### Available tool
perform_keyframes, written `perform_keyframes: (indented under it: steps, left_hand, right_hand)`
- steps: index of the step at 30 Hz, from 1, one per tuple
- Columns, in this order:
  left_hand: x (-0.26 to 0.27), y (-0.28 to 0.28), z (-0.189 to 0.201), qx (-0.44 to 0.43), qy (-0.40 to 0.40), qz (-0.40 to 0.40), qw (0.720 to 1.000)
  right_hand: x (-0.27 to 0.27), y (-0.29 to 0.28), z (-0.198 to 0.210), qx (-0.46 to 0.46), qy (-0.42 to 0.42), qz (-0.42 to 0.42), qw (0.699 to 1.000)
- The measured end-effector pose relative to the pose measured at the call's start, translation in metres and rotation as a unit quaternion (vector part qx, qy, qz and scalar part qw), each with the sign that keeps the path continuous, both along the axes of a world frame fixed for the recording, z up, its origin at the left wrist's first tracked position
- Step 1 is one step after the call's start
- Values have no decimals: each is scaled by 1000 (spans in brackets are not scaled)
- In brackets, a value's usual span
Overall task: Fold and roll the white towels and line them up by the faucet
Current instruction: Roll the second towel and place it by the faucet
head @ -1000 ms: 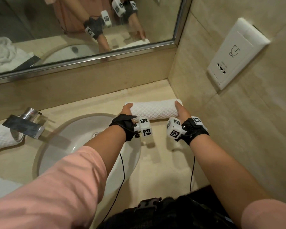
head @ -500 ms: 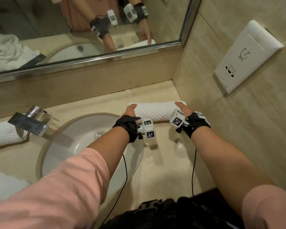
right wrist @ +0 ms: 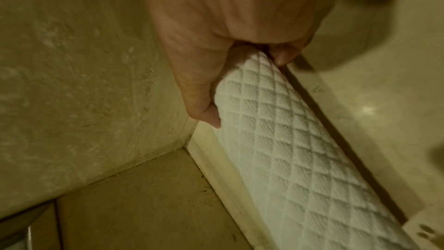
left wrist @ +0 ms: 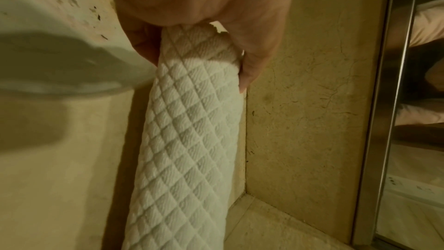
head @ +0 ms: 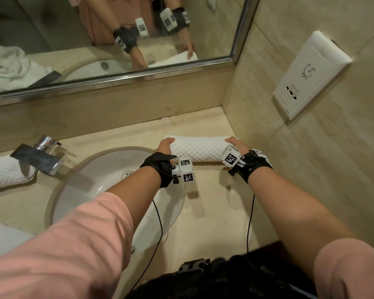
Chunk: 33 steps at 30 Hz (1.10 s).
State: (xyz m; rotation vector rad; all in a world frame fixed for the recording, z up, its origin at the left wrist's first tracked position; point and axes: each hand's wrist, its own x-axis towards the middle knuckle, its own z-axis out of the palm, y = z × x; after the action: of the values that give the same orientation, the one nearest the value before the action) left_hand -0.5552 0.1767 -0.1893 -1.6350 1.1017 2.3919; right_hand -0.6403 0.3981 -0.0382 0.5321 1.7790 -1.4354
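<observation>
Both hands hold one rolled towel [head: 200,148], lying crosswise mid-frame right on the worktop [head: 214,212], between the sink [head: 91,180] and the right wall. Left hand [head: 165,146] grips the roll's left end, fingers and thumb curled around it, clear in the left wrist view [left wrist: 201,16]. Right hand [head: 235,143] clamps the right end the same way, thumb on one side and fingers on the other [right wrist: 228,26]. Versus a second ago: roll has barely shifted, right hand has turned further over its end, head camera has tilted so everything sits a bit lower and further right in frame. Reads as final squaring-up of the roll, not carrying. A second roll [head: 2,173] already lies at left of frame, touching or just behind the faucet [head: 37,156]. So one is placed, this one is rolled but well apart from the faucet, with the sink between. Judgement: it needs moving left to line up, unless rolls are meant to flank the faucet. Loose white towel [head: 0,238] at lower left, apparently unrolled, so more to do. Risk: roll loosening when the grip lets go.
</observation>
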Motion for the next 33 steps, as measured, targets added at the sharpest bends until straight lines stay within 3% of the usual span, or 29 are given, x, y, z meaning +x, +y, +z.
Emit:
perform_keyframes:
  steps: [4,7,11,13,15,17,22,27,30,33]
  left_hand:
    - [24,6,6,-18,31,-11,999]
    - [35,-8,-23,-31,37,-23,999]
    - [69,0,15,-68,29,-3,997]
    - [90,13,51,-80,37,16,996]
    - [108,10,56,-111,36,22,993]
    - [128,5,51,-119,17,58,991]
    - [185,20,86,-153,9,150,977]
    - [249,-6,60,-138,38,214,966]
    - [281,13,97,-151,51,241,957]
    - [310,9,104,-148,71,297,941]
  right_hand:
    - [19,10,1,-10,-9,8,1000]
    - [32,14,-1,-11,-5,13,1000]
    - [52,16,2,-42,-17,31,999]
    - [60,15,5,-52,-21,50,997]
    - [69,14,6,-68,-19,71,995]
    - [80,13,6,-91,-27,96,991]
    - [109,0,3,-147,-57,150,976]
    - [145,-20,3,-141,-68,227,961]
    - [164,-34,0,-170,-84,264,946]
    - [184,-51,-2,-200,-114,312,922]
